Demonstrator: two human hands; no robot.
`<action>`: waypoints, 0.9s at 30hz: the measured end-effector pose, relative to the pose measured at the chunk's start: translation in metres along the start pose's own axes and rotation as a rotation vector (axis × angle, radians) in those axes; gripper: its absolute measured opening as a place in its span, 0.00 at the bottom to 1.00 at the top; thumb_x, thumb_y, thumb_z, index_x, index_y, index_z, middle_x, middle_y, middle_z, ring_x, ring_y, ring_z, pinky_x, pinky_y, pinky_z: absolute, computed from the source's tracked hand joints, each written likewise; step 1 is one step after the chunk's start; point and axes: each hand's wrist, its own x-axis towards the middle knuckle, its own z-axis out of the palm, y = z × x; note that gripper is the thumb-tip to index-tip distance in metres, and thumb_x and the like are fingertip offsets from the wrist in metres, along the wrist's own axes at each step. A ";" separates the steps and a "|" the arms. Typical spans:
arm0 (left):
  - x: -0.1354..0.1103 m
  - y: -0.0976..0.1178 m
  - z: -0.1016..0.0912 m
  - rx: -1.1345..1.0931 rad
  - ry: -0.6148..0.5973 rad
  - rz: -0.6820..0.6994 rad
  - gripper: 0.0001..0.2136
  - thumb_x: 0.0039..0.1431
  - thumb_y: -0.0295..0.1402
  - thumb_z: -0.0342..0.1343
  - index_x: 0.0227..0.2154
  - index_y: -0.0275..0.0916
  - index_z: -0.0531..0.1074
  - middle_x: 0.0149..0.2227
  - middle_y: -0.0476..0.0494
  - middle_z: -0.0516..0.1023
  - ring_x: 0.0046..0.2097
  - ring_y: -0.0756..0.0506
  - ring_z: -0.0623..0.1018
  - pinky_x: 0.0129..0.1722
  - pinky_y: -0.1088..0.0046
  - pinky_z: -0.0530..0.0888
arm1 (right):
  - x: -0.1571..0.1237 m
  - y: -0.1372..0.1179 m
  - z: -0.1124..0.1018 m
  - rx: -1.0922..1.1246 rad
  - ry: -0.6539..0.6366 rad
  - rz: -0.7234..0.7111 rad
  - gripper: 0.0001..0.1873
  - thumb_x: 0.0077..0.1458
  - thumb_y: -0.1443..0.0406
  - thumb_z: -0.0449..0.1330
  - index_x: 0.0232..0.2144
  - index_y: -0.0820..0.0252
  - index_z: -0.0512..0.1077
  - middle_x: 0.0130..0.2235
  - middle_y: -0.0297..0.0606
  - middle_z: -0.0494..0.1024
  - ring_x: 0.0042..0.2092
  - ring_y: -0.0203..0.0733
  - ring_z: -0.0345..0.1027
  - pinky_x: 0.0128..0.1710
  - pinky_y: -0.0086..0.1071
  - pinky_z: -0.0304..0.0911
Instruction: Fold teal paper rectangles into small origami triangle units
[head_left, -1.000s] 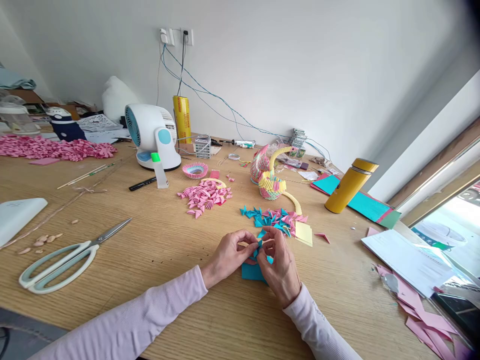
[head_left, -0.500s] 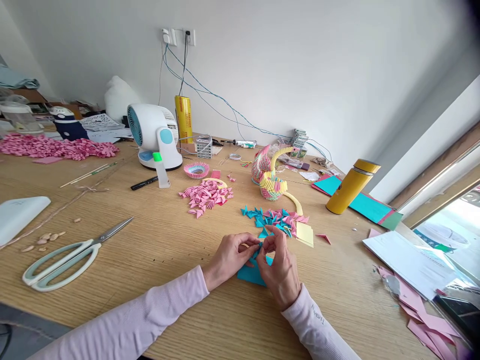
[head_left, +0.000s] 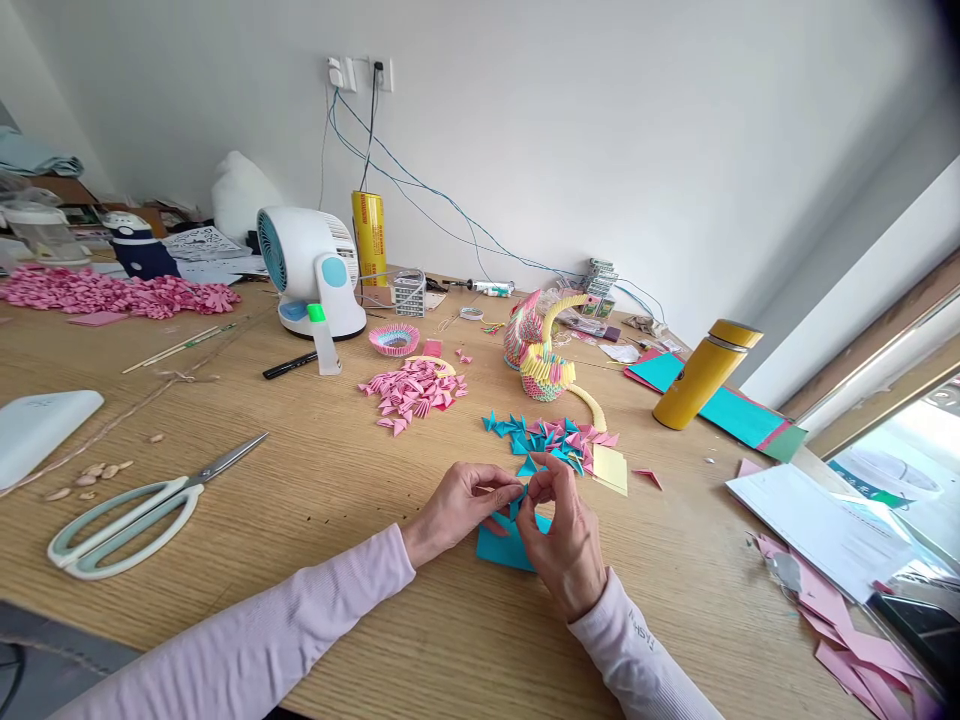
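Note:
Between the fingertips of my left hand and my right hand is a small folded blue paper piece, pinched from both sides and partly hidden by the fingers. Beneath it, flat on the table, lies blue paper, partly covered by my right hand. Just beyond my hands spreads a pile of folded blue triangles mixed with pink ones. Pale yellow paper squares lie at that pile's right side.
Scissors lie at left near some peanuts. Folded pink pieces, a paper swan and a fan stand further back. A yellow flask, a white sheet and pink strips are at right.
My hands stay close together on the blue piece, with only slight shifts of the fingers. More of the folded piece shows below the fingertips. The view has moved very slightly.

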 end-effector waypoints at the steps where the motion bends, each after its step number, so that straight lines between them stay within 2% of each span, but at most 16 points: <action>1: 0.000 0.001 0.000 0.000 0.005 -0.012 0.18 0.48 0.44 0.62 0.35 0.33 0.77 0.32 0.42 0.79 0.34 0.43 0.78 0.26 0.70 0.78 | 0.000 0.000 0.000 -0.005 -0.002 -0.004 0.23 0.51 0.74 0.51 0.50 0.59 0.58 0.30 0.33 0.68 0.31 0.38 0.67 0.33 0.32 0.67; 8: 0.000 -0.003 0.002 0.055 0.027 0.045 0.17 0.51 0.43 0.60 0.35 0.33 0.76 0.34 0.43 0.78 0.32 0.45 0.78 0.25 0.72 0.78 | 0.001 -0.001 -0.001 0.002 0.001 0.009 0.21 0.50 0.73 0.51 0.48 0.59 0.59 0.29 0.33 0.68 0.30 0.38 0.68 0.33 0.32 0.68; 13: -0.003 -0.002 0.005 0.182 0.107 0.122 0.14 0.53 0.42 0.58 0.33 0.33 0.76 0.32 0.44 0.78 0.26 0.49 0.77 0.20 0.77 0.75 | 0.001 -0.002 -0.001 0.021 0.012 0.041 0.20 0.50 0.73 0.52 0.47 0.58 0.59 0.29 0.32 0.68 0.29 0.37 0.68 0.33 0.32 0.68; 19: -0.003 -0.002 0.005 0.140 0.075 0.113 0.15 0.52 0.42 0.59 0.36 0.34 0.77 0.34 0.42 0.79 0.29 0.47 0.78 0.22 0.75 0.77 | 0.000 -0.003 -0.001 -0.036 0.005 -0.008 0.20 0.51 0.73 0.51 0.47 0.58 0.60 0.30 0.33 0.68 0.31 0.39 0.69 0.32 0.32 0.67; 27: -0.003 0.000 0.008 0.242 0.150 0.139 0.11 0.53 0.39 0.58 0.32 0.34 0.74 0.29 0.45 0.77 0.24 0.49 0.77 0.21 0.76 0.76 | 0.000 -0.005 -0.001 -0.008 -0.005 -0.033 0.17 0.54 0.72 0.51 0.47 0.59 0.62 0.30 0.35 0.70 0.31 0.39 0.69 0.34 0.32 0.67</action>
